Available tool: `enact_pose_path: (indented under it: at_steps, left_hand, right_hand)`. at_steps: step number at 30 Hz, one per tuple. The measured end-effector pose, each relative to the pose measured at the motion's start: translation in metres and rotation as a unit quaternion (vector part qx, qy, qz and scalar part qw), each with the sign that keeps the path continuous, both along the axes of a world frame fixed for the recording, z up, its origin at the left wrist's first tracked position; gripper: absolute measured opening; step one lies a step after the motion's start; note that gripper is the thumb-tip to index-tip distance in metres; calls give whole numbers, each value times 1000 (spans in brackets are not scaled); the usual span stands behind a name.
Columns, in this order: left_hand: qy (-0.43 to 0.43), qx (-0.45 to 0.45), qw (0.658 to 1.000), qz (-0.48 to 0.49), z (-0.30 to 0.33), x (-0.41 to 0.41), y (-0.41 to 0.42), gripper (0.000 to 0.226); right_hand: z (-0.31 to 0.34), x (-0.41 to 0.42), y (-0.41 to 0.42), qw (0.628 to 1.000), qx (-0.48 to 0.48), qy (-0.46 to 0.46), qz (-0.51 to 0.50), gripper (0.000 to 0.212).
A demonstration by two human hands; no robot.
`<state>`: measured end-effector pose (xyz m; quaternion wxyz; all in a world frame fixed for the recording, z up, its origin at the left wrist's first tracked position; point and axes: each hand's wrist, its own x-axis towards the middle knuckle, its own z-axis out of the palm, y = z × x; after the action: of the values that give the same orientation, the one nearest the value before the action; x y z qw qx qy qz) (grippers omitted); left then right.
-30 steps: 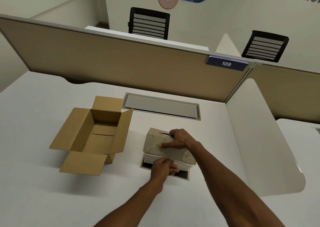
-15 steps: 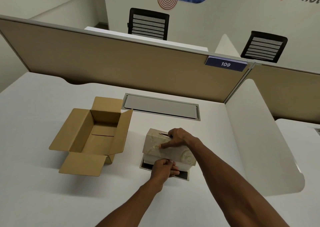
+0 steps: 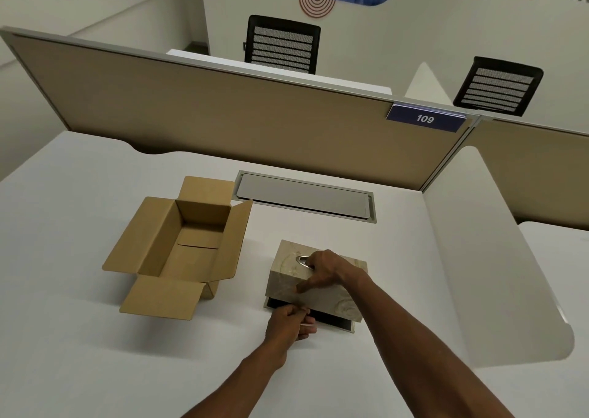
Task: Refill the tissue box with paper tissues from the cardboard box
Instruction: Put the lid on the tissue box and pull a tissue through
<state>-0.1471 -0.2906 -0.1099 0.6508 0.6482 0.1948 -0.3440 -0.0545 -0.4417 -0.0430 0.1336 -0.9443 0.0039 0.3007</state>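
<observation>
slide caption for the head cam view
Right hand steadies the marbled tissue box while left hand works at its base; empty cardboard box alongside.

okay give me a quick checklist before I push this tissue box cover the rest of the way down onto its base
1. Right hand gripping the tissue box cover: ok.
2. Cover aligned over the black base: cannot tell, far side hidden.
3. Left hand clear of the gap: not ok, fingers at the base edge.
4. Tissues seated inside: cannot tell, hidden.
5. Cardboard box emptied: ok, no tissues visible inside.
</observation>
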Motion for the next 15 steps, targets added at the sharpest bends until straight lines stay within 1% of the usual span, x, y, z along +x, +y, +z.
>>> enact_pose_path:
  at_steps: [4,7,9,12,13,15]
  left_hand:
    - [1,-2,1000,4,-4,-2,6,16]
    - [2,14,1000,1,-7,-5,12,15]
    - [-13,51,998,23,-9,-5,20,15]
    - [-63,141,983,100,-11,-3,36,16]
    - [-85,173,974,118,-11,-1,41,19]
    - [-129,219,959,122,-8,7,49,33]
  right_hand:
    - [0,-10,4,1000,-18,-17,0,74]
    - [-1,-21,7,999,-16,-46,-4,80]
    - [-1,-29,10,998,-14,-61,1,85]
    - [-2,-41,13,996,-4,-92,-6,86]
    - [-3,-44,14,994,0,-104,-15,86]
    - [-7,-52,16,991,4,-132,-33,84]
